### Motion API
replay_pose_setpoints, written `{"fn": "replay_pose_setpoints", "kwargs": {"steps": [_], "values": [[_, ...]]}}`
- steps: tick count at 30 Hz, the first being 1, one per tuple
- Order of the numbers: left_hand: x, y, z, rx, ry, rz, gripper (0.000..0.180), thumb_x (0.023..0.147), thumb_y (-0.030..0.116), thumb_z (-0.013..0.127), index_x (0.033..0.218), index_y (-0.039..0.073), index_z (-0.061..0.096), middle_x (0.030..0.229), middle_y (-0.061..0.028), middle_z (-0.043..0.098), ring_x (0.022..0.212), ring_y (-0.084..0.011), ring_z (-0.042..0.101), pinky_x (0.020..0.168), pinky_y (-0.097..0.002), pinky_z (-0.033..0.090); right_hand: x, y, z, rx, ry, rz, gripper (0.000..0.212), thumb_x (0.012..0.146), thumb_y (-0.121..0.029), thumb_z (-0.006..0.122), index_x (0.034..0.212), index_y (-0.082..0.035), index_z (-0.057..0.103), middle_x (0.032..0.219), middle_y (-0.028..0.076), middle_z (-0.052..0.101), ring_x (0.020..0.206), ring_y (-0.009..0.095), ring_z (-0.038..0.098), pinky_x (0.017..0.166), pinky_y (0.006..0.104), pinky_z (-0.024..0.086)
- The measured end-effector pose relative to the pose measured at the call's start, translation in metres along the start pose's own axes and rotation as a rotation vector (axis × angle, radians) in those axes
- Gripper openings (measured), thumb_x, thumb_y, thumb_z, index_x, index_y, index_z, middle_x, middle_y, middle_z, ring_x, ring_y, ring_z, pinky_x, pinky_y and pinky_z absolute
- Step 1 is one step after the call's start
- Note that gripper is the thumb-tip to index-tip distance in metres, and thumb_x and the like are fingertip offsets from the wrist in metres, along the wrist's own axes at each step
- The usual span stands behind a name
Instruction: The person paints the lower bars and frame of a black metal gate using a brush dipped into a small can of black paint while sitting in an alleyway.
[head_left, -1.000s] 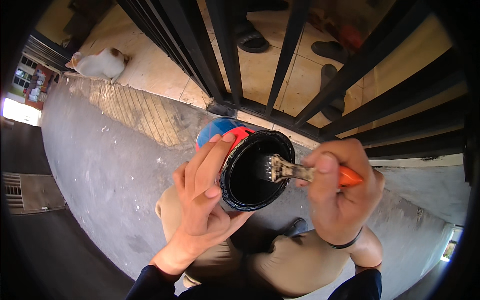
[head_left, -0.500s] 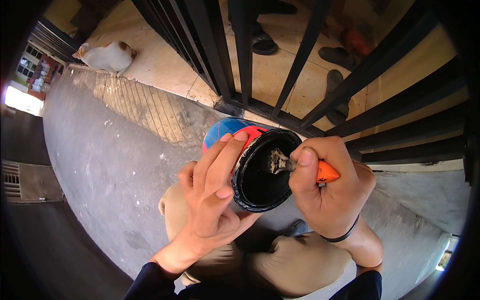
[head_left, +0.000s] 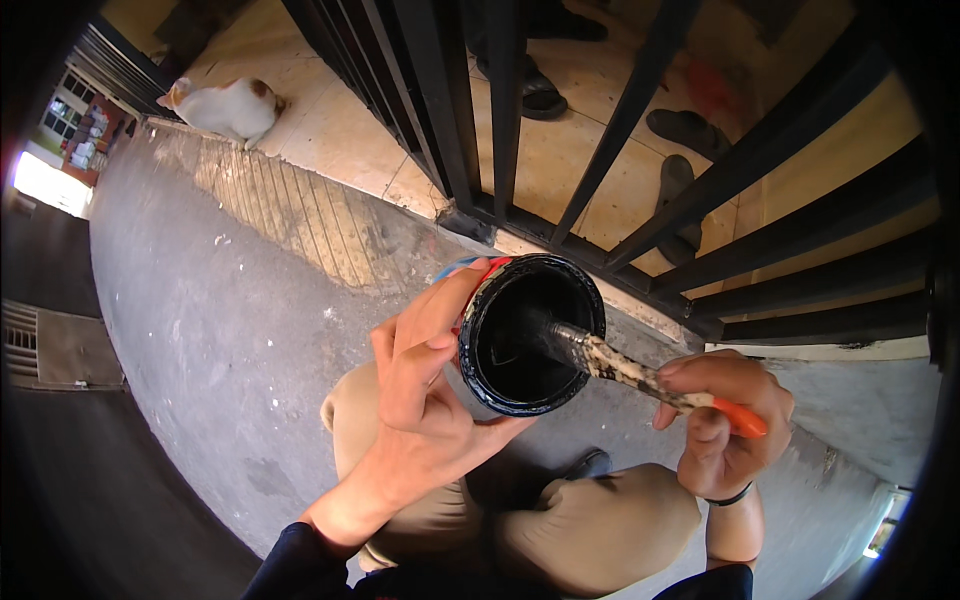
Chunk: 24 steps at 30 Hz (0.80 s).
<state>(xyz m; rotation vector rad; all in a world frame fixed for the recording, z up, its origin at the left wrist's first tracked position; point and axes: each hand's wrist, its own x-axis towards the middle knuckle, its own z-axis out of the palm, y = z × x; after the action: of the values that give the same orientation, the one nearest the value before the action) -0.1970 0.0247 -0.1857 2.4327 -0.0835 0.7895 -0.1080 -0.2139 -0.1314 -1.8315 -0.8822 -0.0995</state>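
Observation:
A paint can [head_left: 477,278] with a blue and red outside and black paint inside is tipped so its mouth faces me. My left hand [head_left: 425,390] wraps round its left side and underside, closed on it. A paintbrush [head_left: 635,372] with an orange handle end and a paint-crusted shaft reaches over the can's right rim. Its bristle end is inside the can, dark and hard to tell from the paint. My right hand [head_left: 730,415] grips the brush near the orange end, between thumb and fingers, to the right of the can.
Ahead stands a black metal gate [head_left: 600,150] with bars, its foot close beyond the can. Behind it a person's sandalled foot [head_left: 543,98] and loose dark sandals [head_left: 680,205] rest on tiles. A white and orange cat [head_left: 228,108] lies at the far left on a ledge.
My right hand has moved right and down, away from the can's mouth, now holding the brush farther back. The can has turned its mouth more toward me; my left hand stays on it.

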Motion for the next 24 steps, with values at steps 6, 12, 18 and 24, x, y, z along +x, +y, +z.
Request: {"fn": "replay_pose_setpoints", "kwargs": {"steps": [6, 12, 18, 24], "values": [[0.004, 0.001, 0.000, 0.018, -0.029, 0.007, 0.113, 0.071, 0.024, 0.105, 0.141, 0.019, 0.016, 0.148, -0.0286, 0.058, 0.127, -0.0402, 0.068, 0.104, -0.0495, 0.045, -0.008, 0.003, -0.004, -0.044, -0.067, -0.012, 0.030, 0.102, -0.030, 0.078, 0.109, -0.001, 0.079, 0.096, 0.016, 0.080, 0.076, 0.027, 0.079, 0.069, 0.0355, 0.063], [0.005, 0.001, 0.000, 0.038, -0.018, 0.007, 0.113, 0.070, 0.025, 0.106, 0.141, 0.018, 0.018, 0.149, -0.0287, 0.059, 0.128, -0.0397, 0.068, 0.103, -0.0477, 0.046, -0.015, 0.005, 0.000, 0.051, -0.004, 0.104, 0.029, 0.097, -0.033, 0.083, 0.109, -0.007, 0.081, 0.097, 0.014, 0.079, 0.072, 0.026, 0.077, 0.064, 0.0325, 0.061], [0.004, 0.002, -0.003, 0.054, -0.039, -0.020, 0.114, 0.069, 0.024, 0.106, 0.142, 0.017, 0.019, 0.151, -0.0290, 0.058, 0.126, -0.0389, 0.070, 0.104, -0.0455, 0.046, -0.020, 0.010, 0.001, -0.026, -0.064, -0.036, 0.036, 0.093, -0.040, 0.085, 0.106, -0.007, 0.082, 0.097, 0.016, 0.079, 0.071, 0.024, 0.076, 0.063, 0.0310, 0.060], [0.003, 0.000, -0.003, 0.020, -0.025, -0.042, 0.114, 0.068, 0.023, 0.106, 0.142, 0.017, 0.020, 0.149, -0.0291, 0.060, 0.125, -0.0386, 0.071, 0.105, -0.0466, 0.047, -0.026, 0.007, 0.002, 0.097, 0.005, 0.063, 0.034, 0.094, -0.035, 0.085, 0.108, -0.005, 0.081, 0.100, 0.016, 0.079, 0.072, 0.025, 0.078, 0.063, 0.0315, 0.061]]}}
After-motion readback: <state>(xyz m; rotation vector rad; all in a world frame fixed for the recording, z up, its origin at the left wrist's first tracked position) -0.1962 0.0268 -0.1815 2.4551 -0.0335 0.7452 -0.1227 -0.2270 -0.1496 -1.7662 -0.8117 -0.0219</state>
